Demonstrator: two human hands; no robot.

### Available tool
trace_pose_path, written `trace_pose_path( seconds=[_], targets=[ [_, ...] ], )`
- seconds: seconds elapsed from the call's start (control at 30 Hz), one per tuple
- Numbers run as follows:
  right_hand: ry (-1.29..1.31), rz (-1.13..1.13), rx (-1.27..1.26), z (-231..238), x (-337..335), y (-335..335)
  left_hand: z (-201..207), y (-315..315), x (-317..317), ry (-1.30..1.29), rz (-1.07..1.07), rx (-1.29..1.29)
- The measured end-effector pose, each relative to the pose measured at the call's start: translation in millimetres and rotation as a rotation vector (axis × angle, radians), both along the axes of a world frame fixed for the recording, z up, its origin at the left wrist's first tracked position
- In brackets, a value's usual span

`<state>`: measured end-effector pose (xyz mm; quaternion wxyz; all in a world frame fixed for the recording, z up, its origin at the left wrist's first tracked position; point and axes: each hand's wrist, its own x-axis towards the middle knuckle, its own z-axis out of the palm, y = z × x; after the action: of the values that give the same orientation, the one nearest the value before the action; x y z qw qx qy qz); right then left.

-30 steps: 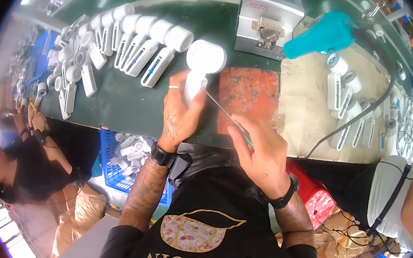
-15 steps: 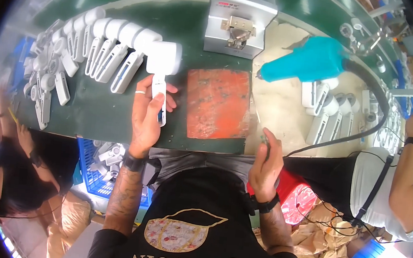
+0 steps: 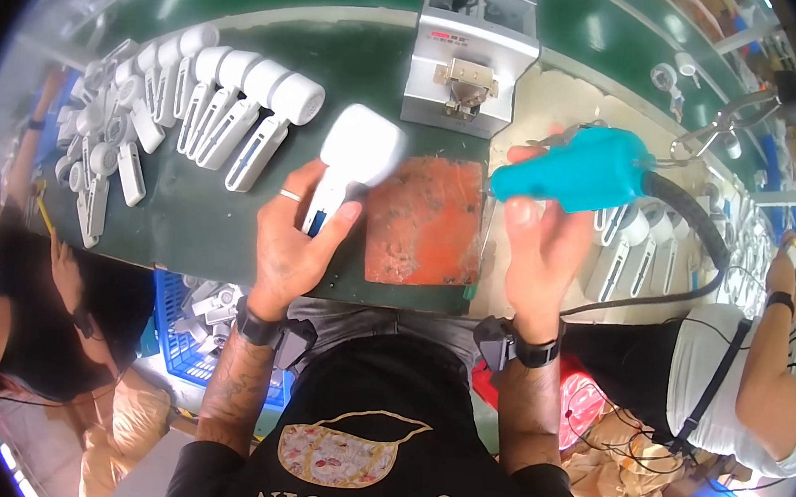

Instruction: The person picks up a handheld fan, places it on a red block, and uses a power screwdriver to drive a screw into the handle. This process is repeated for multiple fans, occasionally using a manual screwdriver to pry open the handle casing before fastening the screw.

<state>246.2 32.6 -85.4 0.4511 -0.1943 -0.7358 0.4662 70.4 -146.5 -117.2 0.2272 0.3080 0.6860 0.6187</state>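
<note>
Wrapping around a teal power tool (image 3: 573,174), the right hand (image 3: 546,258) is seen occupied in a new way: half a second ago it was held lower, with a slim hand tool in its fingers, and the teal tool was left untouched beyond it. Now the teal body is clasped, thumb on the near side and fingertips on the far side, and its narrow end is pointed toward the left hand (image 3: 295,243). The slim hand tool is no longer seen in the fingers; a small green piece (image 3: 469,295) is visible to the left of the right wrist, but whether it belongs to that tool cannot be told.

A white handheld device (image 3: 365,145) is gripped by its handle in the left hand, its round head tilted up and away, toward the right. It was held more upright a moment earlier. Between the hands, a worn red mat (image 3: 424,222) is laid on the bench, with the device's head just above its left edge.

By this change both hands are judged to be fully engaged, one with the device and one with the powered tool. The two are kept apart, and no contact is shown. Left of the left hand, similar white devices (image 3: 227,131) are lined up.
</note>
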Motion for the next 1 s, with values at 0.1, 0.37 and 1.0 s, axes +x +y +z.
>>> trace_pose_path(
  seconds=[0.1, 0.37, 1.0],
  targets=[
    [0.034, -0.058, -0.239, 17.0, -9.0, -7.9, 18.3, 0.8, -5.3, 0.557, -0.028, -0.182],
    [0.173, -0.095, -0.307, 25.7, 41.8, -18.6, 30.8, 37.9, 6.1, 0.767, -0.293, -0.002],
    [0.200, 0.022, -0.253, 23.6, 2.0, -13.8, 8.7, 79.7, 17.9, 0.882, -0.641, -0.084]
  ],
)
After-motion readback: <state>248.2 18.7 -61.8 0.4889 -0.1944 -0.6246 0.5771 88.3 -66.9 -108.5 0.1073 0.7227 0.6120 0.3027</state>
